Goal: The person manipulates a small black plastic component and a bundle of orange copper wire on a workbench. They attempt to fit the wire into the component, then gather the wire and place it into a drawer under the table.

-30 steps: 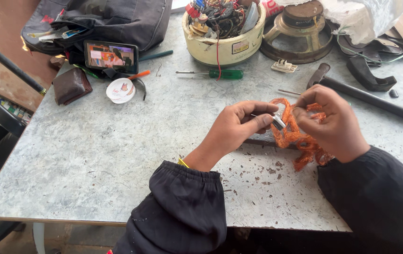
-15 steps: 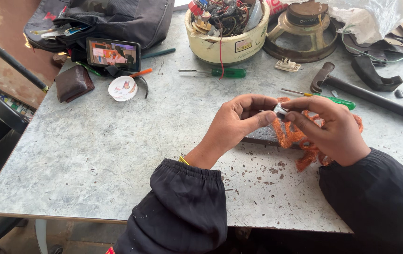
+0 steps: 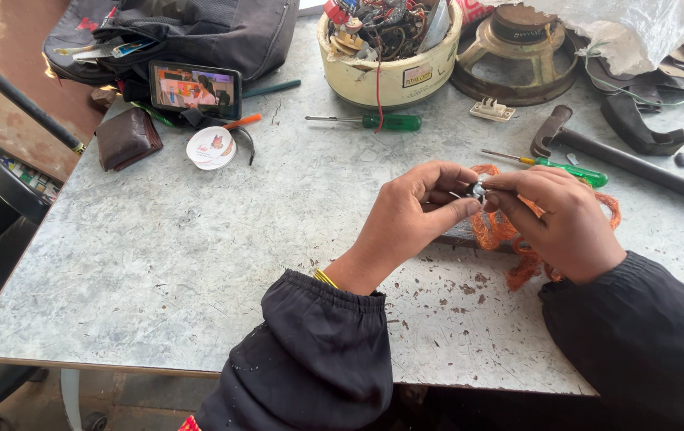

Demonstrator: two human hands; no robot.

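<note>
Head view: both hands meet at about 3 o'clock on the table point(image 3: 198, 263), a mottled grey sheet, scuffed and flecked with rust toward the near edge. Left hand point(image 3: 406, 219) and right hand point(image 3: 557, 219) each pinch a small metal part point(image 3: 478, 190) between thumb and forefinger; fingers clenched on it from both sides, held just above the tabletop. Under the right hand lies a tangle of orange wire point(image 3: 509, 239), thin, coiled, coppery. Judgement: work this fine wants wrists braced on the table, the part kept close over the wire, grip firm but light so the strand does not kink.

At 12 o'clock, a round cream tub point(image 3: 390, 76) heaped with wire scraps; just below it a green-handled screwdriver point(image 3: 374, 121). A second green screwdriver point(image 3: 557, 168) lies just past the right hand. At 10 o'clock, a phone point(image 3: 195, 89) leans on a black bag point(image 3: 222, 32).
</note>
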